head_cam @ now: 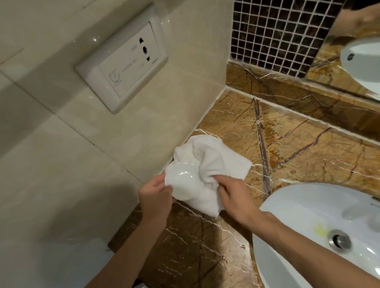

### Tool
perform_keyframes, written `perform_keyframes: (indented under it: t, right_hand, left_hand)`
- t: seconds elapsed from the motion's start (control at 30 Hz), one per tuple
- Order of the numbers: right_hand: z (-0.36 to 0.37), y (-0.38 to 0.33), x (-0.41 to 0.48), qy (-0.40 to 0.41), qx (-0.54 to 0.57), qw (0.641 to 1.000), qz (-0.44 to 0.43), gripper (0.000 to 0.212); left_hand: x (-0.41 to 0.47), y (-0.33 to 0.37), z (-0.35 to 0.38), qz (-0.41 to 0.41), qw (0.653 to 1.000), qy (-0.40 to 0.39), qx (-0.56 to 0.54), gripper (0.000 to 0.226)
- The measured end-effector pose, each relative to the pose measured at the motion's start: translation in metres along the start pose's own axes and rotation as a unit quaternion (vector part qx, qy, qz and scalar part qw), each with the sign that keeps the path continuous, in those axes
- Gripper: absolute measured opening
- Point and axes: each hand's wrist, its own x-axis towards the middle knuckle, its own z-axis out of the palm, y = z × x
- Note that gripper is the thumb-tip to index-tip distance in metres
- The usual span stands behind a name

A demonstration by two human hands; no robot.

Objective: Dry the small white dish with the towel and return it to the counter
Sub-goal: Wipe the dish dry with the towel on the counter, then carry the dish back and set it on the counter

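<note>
A small white dish (182, 180) is held above the brown marble counter (305, 153), close to the cream tiled wall. My left hand (154, 196) grips its left rim. A white towel (213, 162) is bunched around the dish's right side and underneath it. My right hand (232, 197) clutches the towel and presses it against the dish. Part of the dish is hidden by the cloth.
A white wash basin (303, 237) with a metal drain (339, 241) sits at the lower right. A wall socket plate (124, 63) is on the tiled wall. Dark mosaic tiles (287, 12) and a mirror (364, 50) stand behind the counter.
</note>
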Motion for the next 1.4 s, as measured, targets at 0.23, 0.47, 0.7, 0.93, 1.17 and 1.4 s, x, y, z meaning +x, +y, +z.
perform_keyframes:
  t: [0.23,0.47,0.7,0.93,1.17,1.4]
  right_hand:
    - [-0.013,-0.009,0.008,0.278,0.333,0.829,0.353,0.032]
    - [-0.034,-0.025,-0.031,0.231,0.239,0.905,0.266,0.014]
    - [-0.096,-0.005,-0.086,0.323,0.256,0.852,0.322,0.015]
    - [-0.158,0.029,-0.180,0.390,0.248,0.806,0.369,0.016]
    - [-0.206,0.070,-0.281,0.413,0.234,0.785,0.398,0.015]
    - [-0.263,0.122,-0.360,0.405,0.254,0.773,0.417,0.014]
  left_hand:
    - [-0.007,0.013,0.017,-0.044,0.994,-0.084,-0.059,0.031]
    - [-0.037,0.024,0.063,-0.045,0.982,-0.173,-0.062,0.039]
    - [-0.104,0.026,0.130,-0.002,0.954,-0.301,-0.012,0.031]
    - [-0.184,0.009,0.193,0.007,0.901,-0.429,0.060,0.010]
    - [-0.274,-0.024,0.244,0.040,0.867,-0.473,0.152,0.009]
    - [-0.367,-0.061,0.294,0.041,0.868,-0.465,0.168,0.030]
